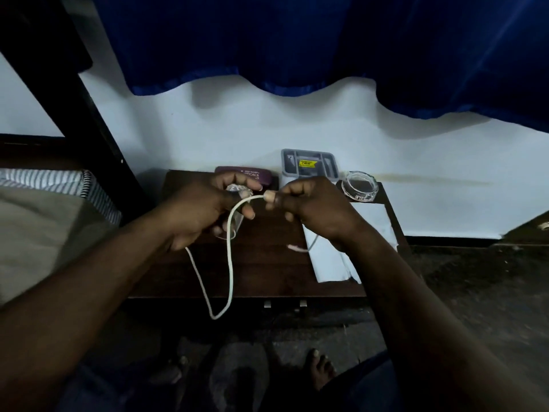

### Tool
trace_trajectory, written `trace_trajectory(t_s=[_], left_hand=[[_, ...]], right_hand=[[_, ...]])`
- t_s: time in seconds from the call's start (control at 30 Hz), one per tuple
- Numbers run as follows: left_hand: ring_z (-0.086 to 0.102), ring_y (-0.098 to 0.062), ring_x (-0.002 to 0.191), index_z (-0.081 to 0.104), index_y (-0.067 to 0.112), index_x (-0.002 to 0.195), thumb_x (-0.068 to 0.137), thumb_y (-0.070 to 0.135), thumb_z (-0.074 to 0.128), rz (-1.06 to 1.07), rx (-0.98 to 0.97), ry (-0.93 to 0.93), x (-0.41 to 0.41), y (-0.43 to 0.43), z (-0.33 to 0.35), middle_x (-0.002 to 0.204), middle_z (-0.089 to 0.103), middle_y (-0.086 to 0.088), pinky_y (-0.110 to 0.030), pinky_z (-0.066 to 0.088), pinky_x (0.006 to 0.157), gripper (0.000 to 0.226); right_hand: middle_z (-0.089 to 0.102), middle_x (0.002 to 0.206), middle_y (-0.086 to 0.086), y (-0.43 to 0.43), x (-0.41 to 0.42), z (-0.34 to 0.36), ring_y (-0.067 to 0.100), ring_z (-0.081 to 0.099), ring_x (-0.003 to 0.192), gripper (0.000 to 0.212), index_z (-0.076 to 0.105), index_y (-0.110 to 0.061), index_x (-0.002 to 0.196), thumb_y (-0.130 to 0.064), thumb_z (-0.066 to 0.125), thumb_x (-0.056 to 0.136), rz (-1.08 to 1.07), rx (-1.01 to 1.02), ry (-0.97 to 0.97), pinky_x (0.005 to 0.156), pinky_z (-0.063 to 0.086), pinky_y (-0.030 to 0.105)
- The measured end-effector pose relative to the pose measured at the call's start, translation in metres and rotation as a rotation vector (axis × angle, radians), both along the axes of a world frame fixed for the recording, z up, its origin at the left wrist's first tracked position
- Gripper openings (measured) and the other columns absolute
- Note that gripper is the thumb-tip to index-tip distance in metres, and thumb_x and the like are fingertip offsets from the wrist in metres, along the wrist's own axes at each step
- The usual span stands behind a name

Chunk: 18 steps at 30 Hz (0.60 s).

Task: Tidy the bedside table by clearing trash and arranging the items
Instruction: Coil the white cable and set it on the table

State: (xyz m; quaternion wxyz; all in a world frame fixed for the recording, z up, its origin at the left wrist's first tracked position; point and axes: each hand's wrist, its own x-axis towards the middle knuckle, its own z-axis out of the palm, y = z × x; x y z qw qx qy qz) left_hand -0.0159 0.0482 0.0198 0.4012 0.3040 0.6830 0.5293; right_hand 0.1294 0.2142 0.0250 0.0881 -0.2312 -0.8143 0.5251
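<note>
White item in hand: the white cable [229, 263] is held above the bedside table [267, 272]. Its slack hangs in one long loop that drops below the table's front edge.
Left hand: the left hand [205, 209] is over the table's middle, with its fingers curled round one run of the cable.
Right hand: the right hand [312, 209] is just beside the left, over the table's right half. Its thumb and forefinger pinch the cable's end and the other fingers are bent under.
Uncertain: a clear object [234, 227] shows under the left hand's fingers, possibly a plastic cup. Motion blur prevents a firm reading.
Table, rear edge: a maroon spectacle case [261, 175] lies at rear centre, partly hidden by the left hand. A grey box [309, 163] with a yellow label is to its right, and a glass ashtray [359, 187] sits at the rear right corner.
Table, right side: a white sheet [326, 263] lies flat under the right wrist, running towards the front edge.
Above the table: a blue curtain [297, 40] hangs against the pale wall.
</note>
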Motion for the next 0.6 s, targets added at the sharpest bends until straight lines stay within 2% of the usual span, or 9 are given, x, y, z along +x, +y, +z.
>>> trace_trajectory(t_s=[0.07, 0.1, 0.17, 0.2, 0.27, 0.33, 0.37, 0.47, 0.6], left_hand=[[0.047, -0.019, 0.053, 0.074, 0.021, 0.103, 0.099, 0.03, 0.064, 0.026, 0.021, 0.053, -0.004, 0.002, 0.002, 0.068, 0.068, -0.001, -0.018, 0.035, 0.04, 0.014], [0.051, -0.02, 0.055, 0.076, 0.023, 0.098, 0.094, 0.042, 0.066, 0.02, 0.028, 0.041, -0.006, 0.002, 0.004, 0.07, 0.069, -0.002, -0.021, 0.041, 0.044, 0.022], [0.065, -0.024, 0.064, 0.079, 0.024, 0.094, 0.085, 0.063, 0.064, -0.019, 0.011, -0.087, -0.008, 0.001, 0.005, 0.082, 0.076, -0.006, -0.032, 0.057, 0.058, 0.043], [0.07, -0.024, 0.068, 0.08, 0.023, 0.095, 0.085, 0.066, 0.063, -0.049, 0.008, -0.172, -0.008, 0.001, 0.004, 0.087, 0.077, -0.009, -0.036, 0.06, 0.064, 0.047], [0.072, -0.02, 0.064, 0.081, 0.025, 0.092, 0.085, 0.057, 0.069, -0.091, 0.017, -0.241, -0.009, 0.002, -0.001, 0.084, 0.076, -0.009, -0.037, 0.061, 0.064, 0.035], [0.067, -0.015, 0.056, 0.08, 0.026, 0.084, 0.087, 0.041, 0.074, -0.046, -0.01, -0.094, -0.012, 0.004, -0.005, 0.073, 0.072, -0.004, -0.035, 0.06, 0.059, 0.016], [0.063, -0.015, 0.052, 0.079, 0.024, 0.082, 0.091, 0.034, 0.073, -0.003, -0.003, -0.012, -0.015, 0.006, -0.007, 0.069, 0.07, -0.002, -0.032, 0.056, 0.056, 0.014], [0.046, -0.011, 0.047, 0.078, 0.018, 0.084, 0.099, 0.02, 0.066, 0.235, 0.098, 0.044, -0.028, 0.01, -0.01, 0.059, 0.064, 0.005, -0.02, 0.038, 0.044, 0.019], [0.037, -0.002, 0.043, 0.079, 0.019, 0.095, 0.101, 0.026, 0.064, 0.465, 0.16, 0.088, -0.044, 0.012, -0.011, 0.054, 0.052, 0.011, -0.013, 0.03, 0.04, 0.018]], right_hand=[[0.056, 0.053, -0.007, 0.0, -0.005, 0.001, 0.004, 0.036, 0.047, 0.028, 0.081, -0.016, 0.087, -0.041, 0.073, 0.093, 0.017, -0.107, 0.036, 0.048, 0.028, 0.017], [0.053, 0.052, -0.007, 0.001, -0.008, 0.002, 0.004, 0.034, 0.045, 0.028, 0.08, -0.015, 0.086, -0.041, 0.072, 0.094, 0.006, -0.147, 0.069, 0.047, 0.027, 0.016], [0.052, 0.051, -0.007, 0.002, -0.013, 0.002, 0.003, 0.036, 0.043, 0.027, 0.079, -0.014, 0.081, -0.037, 0.073, 0.094, -0.029, -0.179, 0.122, 0.045, 0.029, 0.014], [0.054, 0.051, -0.006, 0.001, -0.016, 0.0, 0.002, 0.038, 0.043, 0.026, 0.077, -0.014, 0.078, -0.035, 0.074, 0.093, -0.041, -0.17, 0.126, 0.045, 0.03, 0.013], [0.057, 0.053, -0.005, -0.002, -0.022, -0.002, 0.002, 0.042, 0.045, 0.027, 0.075, -0.014, 0.075, -0.035, 0.076, 0.092, -0.053, -0.144, 0.104, 0.046, 0.033, 0.012], [0.058, 0.054, -0.005, -0.003, -0.024, -0.004, 0.003, 0.042, 0.045, 0.03, 0.075, -0.013, 0.077, -0.039, 0.075, 0.091, -0.079, -0.157, 0.068, 0.044, 0.033, 0.013], [0.057, 0.054, -0.006, -0.002, -0.025, -0.004, 0.004, 0.04, 0.044, 0.031, 0.075, -0.013, 0.079, -0.041, 0.074, 0.092, -0.09, -0.194, 0.048, 0.042, 0.031, 0.014], [0.051, 0.059, -0.007, 0.006, -0.025, -0.002, 0.004, 0.032, 0.046, 0.027, 0.077, -0.016, 0.09, -0.04, 0.067, 0.097, -0.06, -0.398, 0.005, 0.042, 0.021, 0.016], [0.043, 0.068, -0.004, 0.009, -0.025, 0.002, 0.002, 0.031, 0.048, 0.028, 0.073, -0.009, 0.107, -0.031, 0.062, 0.093, 0.096, -0.777, -0.017, 0.046, 0.018, 0.016]])
